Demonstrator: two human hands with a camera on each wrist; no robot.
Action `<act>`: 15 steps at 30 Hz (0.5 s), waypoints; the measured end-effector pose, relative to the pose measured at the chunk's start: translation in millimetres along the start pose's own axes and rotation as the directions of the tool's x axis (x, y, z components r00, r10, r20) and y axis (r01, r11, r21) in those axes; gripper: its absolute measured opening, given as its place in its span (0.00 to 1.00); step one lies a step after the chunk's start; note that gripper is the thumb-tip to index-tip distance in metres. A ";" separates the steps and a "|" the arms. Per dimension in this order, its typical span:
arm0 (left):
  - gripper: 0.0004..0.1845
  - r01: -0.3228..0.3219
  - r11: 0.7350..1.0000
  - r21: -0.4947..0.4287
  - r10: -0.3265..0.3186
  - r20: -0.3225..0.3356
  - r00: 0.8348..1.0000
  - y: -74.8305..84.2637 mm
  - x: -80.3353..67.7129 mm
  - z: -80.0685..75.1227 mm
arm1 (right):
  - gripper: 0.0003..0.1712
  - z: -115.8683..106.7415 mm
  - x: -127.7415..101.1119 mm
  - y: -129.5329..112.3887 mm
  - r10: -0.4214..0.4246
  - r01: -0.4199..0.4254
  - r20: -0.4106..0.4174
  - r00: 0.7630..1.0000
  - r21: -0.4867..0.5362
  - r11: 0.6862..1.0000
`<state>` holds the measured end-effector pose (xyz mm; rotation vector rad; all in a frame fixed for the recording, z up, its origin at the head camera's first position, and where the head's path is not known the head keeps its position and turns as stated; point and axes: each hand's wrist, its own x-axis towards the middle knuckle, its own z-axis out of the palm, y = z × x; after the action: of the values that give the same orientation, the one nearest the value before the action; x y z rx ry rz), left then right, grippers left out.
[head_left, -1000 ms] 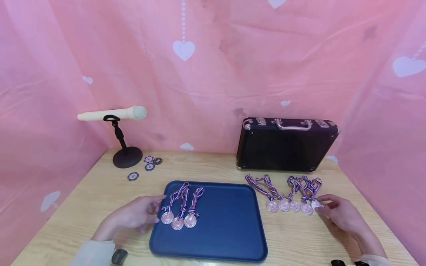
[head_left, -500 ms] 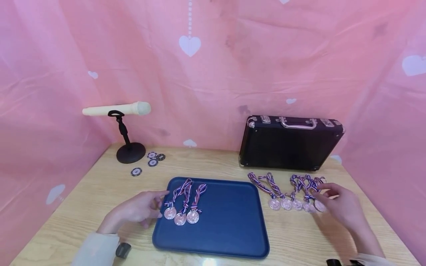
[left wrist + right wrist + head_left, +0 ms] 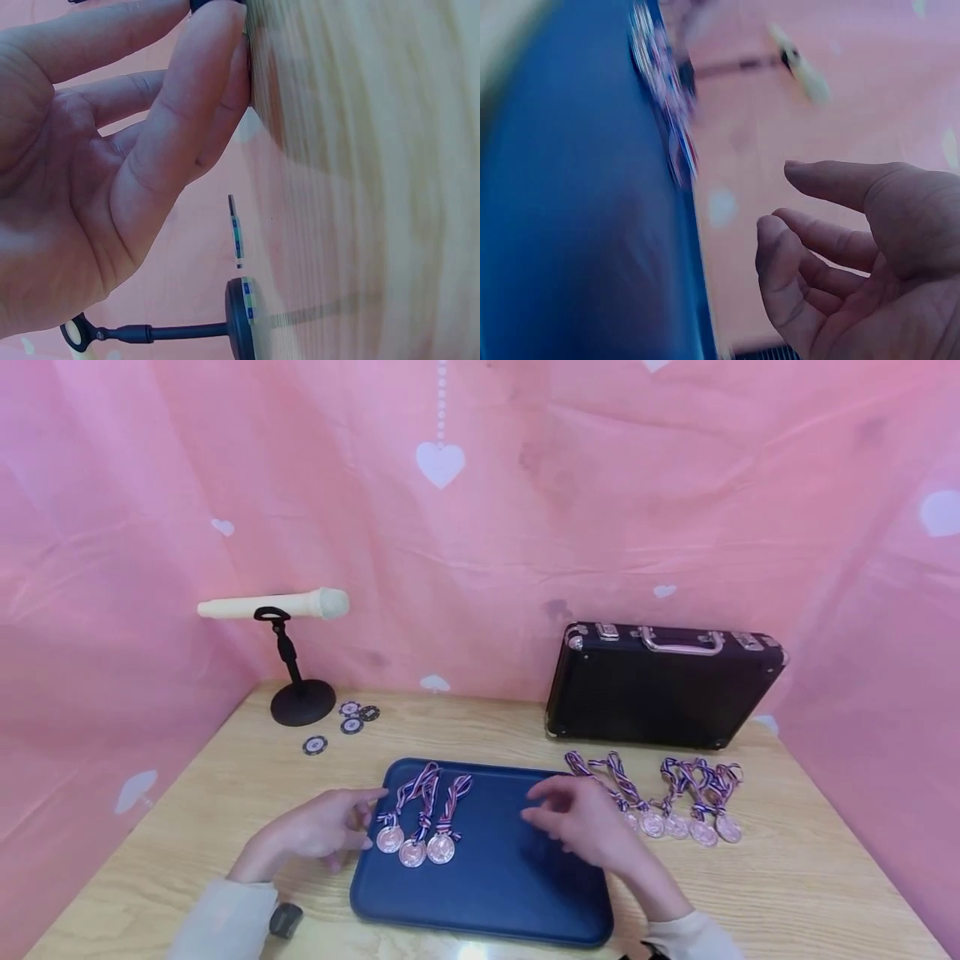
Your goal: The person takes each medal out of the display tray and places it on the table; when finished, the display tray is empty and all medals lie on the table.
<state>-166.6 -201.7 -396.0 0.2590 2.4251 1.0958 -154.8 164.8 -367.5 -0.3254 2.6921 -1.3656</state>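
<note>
Nearest the viewer lies the flat dark-blue plastic tray [image 3: 517, 893] on the pale wooden table [image 3: 787, 893]. The right hand [image 3: 577, 822] hovers above the tray's right half, at about three o'clock from the tray's middle; its fingers are loosely curled and spread, holding nothing, as the right wrist view [image 3: 855, 247] also shows. The left hand [image 3: 322, 831] rests on the table at nine o'clock from the tray, just beside its left rim, fingers relaxed and lightly bent with nothing in them; the left wrist view [image 3: 97, 157] shows the fingertips against the wood.

At ten o'clock on the tray lie three round bronze-coloured medals with striped ribbons [image 3: 414, 843], side by side, the leftmost just beside the left hand's fingertips. Off the tray, at two o'clock from its middle, a row of matching bronze-coloured medals on striped ribbons [image 3: 693, 827] lies on the table; the right hand covers the row's left end.

Farther back, at one o'clock, a black hard case with metal corners and handle [image 3: 663, 689] stands on its long edge. At eleven o'clock several round poker chips [image 3: 348, 722] lie near the round black base of a small stand [image 3: 302, 702] holding a cream-coloured microphone [image 3: 277, 606] level. A pink cloth with white hearts [image 3: 465, 510] closes the back.
</note>
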 end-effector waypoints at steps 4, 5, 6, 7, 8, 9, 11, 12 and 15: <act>0.40 0.015 1.000 -0.005 -0.015 -0.012 1.000 3.1 0.7 0.7 | 0.16 38.0 3.4 -17.4 -0.017 0.009 0.131 0.991 0.060 0.998; 0.40 0.020 1.000 -0.007 -0.021 -0.014 1.000 3.8 0.7 0.7 | 0.16 46.3 3.9 -20.3 -0.015 0.004 0.154 0.988 0.067 0.998; 0.40 0.024 1.000 -0.007 -0.024 -0.015 1.000 4.2 0.7 0.6 | 0.15 53.8 4.3 -22.8 -0.013 0.002 0.169 0.986 0.063 0.998; 0.40 0.026 1.000 -0.006 -0.026 -0.016 1.000 4.4 0.7 0.5 | 0.14 60.6 4.5 -24.8 -0.008 0.000 0.177 0.984 0.047 0.999; 0.40 0.029 1.000 -0.007 -0.030 -0.014 0.999 4.5 0.9 0.5 | 0.14 66.6 4.8 -26.2 -0.009 0.004 0.178 0.984 0.027 1.000; 0.39 0.031 1.000 -0.006 -0.031 -0.013 0.999 4.6 1.0 0.4 | 0.13 71.8 5.2 -27.0 -0.013 0.012 0.175 0.984 0.006 1.000; 0.39 0.032 0.999 -0.003 -0.032 -0.010 0.999 4.4 1.3 0.1 | 0.13 80.1 5.9 -28.1 -0.013 0.020 0.166 0.986 -0.039 0.999; 0.39 0.036 0.999 -0.002 -0.036 -0.010 0.999 4.4 1.2 0.0 | 0.13 83.6 6.5 -28.4 -0.012 0.021 0.162 0.987 -0.059 0.998; 0.39 0.045 0.999 0.003 -0.044 -0.009 0.999 4.1 0.4 -0.4 | 0.14 91.9 8.6 -29.3 0.004 0.013 0.161 0.987 -0.104 0.994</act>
<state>-167.3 -199.1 -392.9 0.2004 2.4290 1.0760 -141.6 73.9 -398.1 -0.4319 2.6351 -1.1473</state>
